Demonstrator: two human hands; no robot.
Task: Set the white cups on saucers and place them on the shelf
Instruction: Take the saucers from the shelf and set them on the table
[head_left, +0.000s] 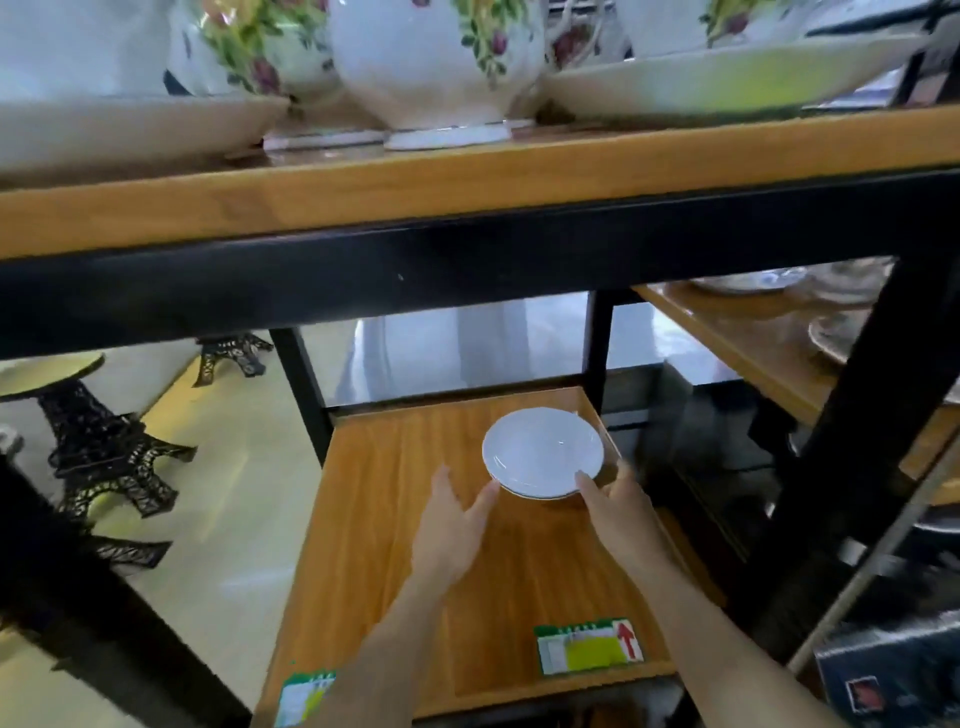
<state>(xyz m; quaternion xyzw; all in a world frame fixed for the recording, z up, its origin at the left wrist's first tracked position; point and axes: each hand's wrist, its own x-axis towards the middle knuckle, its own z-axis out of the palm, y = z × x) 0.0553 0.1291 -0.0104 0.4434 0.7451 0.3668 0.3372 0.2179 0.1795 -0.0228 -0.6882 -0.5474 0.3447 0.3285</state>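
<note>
A small stack of white saucers (543, 449) sits on the lower wooden shelf (395, 519), toward its back right corner. My left hand (452, 525) reaches in from below with fingers spread, its fingertips touching the stack's front left rim. My right hand (613, 506) rests at the stack's front right rim, fingers around the edge. No white cup is in view.
The upper wooden shelf (467, 176) with a black frame holds a floral teapot (436, 67) and wide white bowls (722, 78). Price labels (589, 647) are stuck on the lower shelf's front edge. Black tower-shaped stands (98, 447) are on the left, another shelf (769, 338) with dishes on the right.
</note>
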